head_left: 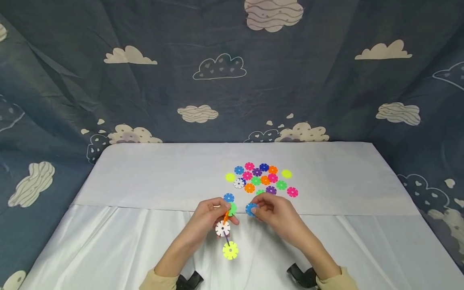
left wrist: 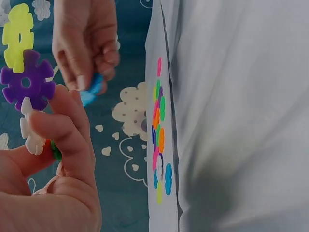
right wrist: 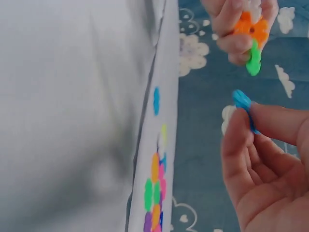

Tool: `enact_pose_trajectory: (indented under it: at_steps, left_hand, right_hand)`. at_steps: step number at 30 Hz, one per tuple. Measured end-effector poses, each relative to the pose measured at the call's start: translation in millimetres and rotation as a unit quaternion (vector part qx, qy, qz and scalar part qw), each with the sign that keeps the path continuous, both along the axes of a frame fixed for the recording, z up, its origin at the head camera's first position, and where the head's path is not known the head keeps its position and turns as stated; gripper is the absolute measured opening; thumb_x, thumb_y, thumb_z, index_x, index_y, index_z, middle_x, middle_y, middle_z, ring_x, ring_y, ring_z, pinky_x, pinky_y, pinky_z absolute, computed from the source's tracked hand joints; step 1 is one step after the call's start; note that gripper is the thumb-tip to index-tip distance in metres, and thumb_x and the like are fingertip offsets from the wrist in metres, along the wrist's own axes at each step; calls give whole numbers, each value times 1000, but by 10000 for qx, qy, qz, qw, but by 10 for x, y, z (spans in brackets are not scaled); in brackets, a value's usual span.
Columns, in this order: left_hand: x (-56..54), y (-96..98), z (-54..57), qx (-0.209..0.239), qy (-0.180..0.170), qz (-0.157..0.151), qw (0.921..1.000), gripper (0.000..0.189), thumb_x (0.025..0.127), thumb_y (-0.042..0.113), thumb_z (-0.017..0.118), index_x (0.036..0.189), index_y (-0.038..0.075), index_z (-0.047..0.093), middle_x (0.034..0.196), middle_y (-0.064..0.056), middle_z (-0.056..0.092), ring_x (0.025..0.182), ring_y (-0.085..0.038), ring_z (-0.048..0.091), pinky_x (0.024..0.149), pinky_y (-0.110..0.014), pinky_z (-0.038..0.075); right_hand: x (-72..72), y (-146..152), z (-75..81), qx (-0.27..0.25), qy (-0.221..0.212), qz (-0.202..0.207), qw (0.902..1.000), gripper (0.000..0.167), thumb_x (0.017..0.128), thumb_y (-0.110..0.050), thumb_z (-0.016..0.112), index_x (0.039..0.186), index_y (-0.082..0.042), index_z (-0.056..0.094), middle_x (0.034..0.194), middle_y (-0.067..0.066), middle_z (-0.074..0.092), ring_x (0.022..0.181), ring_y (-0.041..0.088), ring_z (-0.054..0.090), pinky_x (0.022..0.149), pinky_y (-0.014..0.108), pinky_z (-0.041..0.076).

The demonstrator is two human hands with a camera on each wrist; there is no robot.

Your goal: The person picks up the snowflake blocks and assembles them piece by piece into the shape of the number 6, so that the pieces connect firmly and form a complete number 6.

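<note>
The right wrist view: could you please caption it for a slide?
Right hand pinches a blue disc; left hand holds linked discs.

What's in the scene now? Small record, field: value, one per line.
left grip: holds disc chain
chain order: green, orange, white, purple, yellow
right grip: pinches blue disc
blue disc to chain: apart
loose discs: mixed colours, most clustered, lying on white cloth
backdrop: dark fabric, pale cloud print

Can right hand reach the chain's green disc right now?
Likely yes: the right hand, pinching a blue disc, faces the green disc across an open gap; the left hand covers only part.
</note>
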State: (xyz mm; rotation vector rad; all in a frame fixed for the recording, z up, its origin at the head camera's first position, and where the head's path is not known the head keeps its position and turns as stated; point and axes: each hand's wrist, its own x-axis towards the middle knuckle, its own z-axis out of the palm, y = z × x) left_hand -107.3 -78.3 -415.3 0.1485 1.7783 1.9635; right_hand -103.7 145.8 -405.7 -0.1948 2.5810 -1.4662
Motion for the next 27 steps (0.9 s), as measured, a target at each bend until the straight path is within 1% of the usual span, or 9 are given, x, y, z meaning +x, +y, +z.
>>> enact_pose_trajectory:
  at_steps: [3, 5, 9, 13, 18, 20, 22, 25, 27]
  left_hand:
    - [11, 10, 11, 51, -45, -43, 10000, 25, 102, 23, 52, 92, 0, 56, 86, -16, 72, 53, -12, 56, 44, -23, 43]
    - [20, 13, 25, 60, -43, -78, 9999, 25, 102, 22, 51, 92, 0, 56, 86, -16, 72, 53, -13, 56, 43, -24, 43]
    - [40, 20, 50, 100, 11, -190, 9998, 25, 102, 22, 51, 92, 0, 56, 84, -15, 72, 54, -13, 55, 43, -24, 42]
    - [53, 30, 69, 188, 23, -254, 9995, 24, 101, 21, 53, 91, -1, 58, 79, -13, 72, 52, -12, 55, 44, -23, 42]
    - [58, 41, 62, 268, -31, -310, 9992, 23, 100, 18, 55, 87, 0, 59, 72, -10, 70, 48, -12, 57, 51, -22, 46]
    - [57, 46, 49, 277, -3, -341, 9990, 22, 99, 17, 55, 86, 0, 60, 69, -10, 69, 48, -11, 57, 51, -22, 46]
    - [57, 51, 32, 348, 24, -397, 9986, 22, 99, 15, 54, 85, -1, 60, 67, -9, 68, 47, -11, 55, 49, -21, 45]
    - [57, 54, 4, 463, 81, -469, 9978, 22, 99, 12, 52, 87, -5, 60, 65, -8, 67, 45, -12, 54, 47, -22, 45]
    - [55, 51, -11, 541, 84, -495, 9973, 22, 99, 11, 51, 89, -8, 59, 65, -8, 66, 43, -13, 54, 45, -23, 46]
  right_hand:
    - [63, -33, 42, -302, 56, -223, 9993, 12, 90, -12, 73, 100, -11, 68, 84, 3, 62, 75, 23, 62, 68, 26, 55]
    - [101, -53, 58, -527, 93, -283, 9982, 12, 90, -15, 73, 101, -11, 68, 85, 4, 62, 77, 25, 63, 70, 28, 56]
    - [153, -89, 35, -1110, 223, -106, 9935, 11, 92, -16, 71, 103, -15, 67, 87, 6, 65, 80, 33, 65, 75, 31, 57]
    - [180, -125, -16, -1462, 596, 95, 9874, 12, 93, -12, 68, 104, -17, 68, 90, 8, 66, 80, 33, 67, 76, 31, 57]
    - [199, -154, -66, -1384, 1341, 330, 9807, 16, 90, -4, 69, 101, -17, 69, 91, 7, 66, 76, 20, 66, 72, 30, 57]
    - [200, -161, -79, -1281, 1658, 442, 9768, 18, 88, 0, 70, 98, -16, 70, 90, 5, 66, 76, 15, 66, 71, 29, 57]
    - [198, -167, -81, -1194, 1864, 505, 9739, 20, 86, 3, 71, 96, -15, 70, 89, 2, 66, 76, 12, 66, 71, 28, 57]
    - [193, -178, -76, -1194, 2018, 588, 9703, 21, 84, 5, 71, 94, -13, 69, 89, -1, 67, 78, 13, 67, 71, 28, 57]
    - [187, -187, -86, -1293, 1939, 609, 9706, 19, 85, 4, 70, 95, -13, 69, 90, -1, 67, 79, 15, 68, 72, 28, 57]
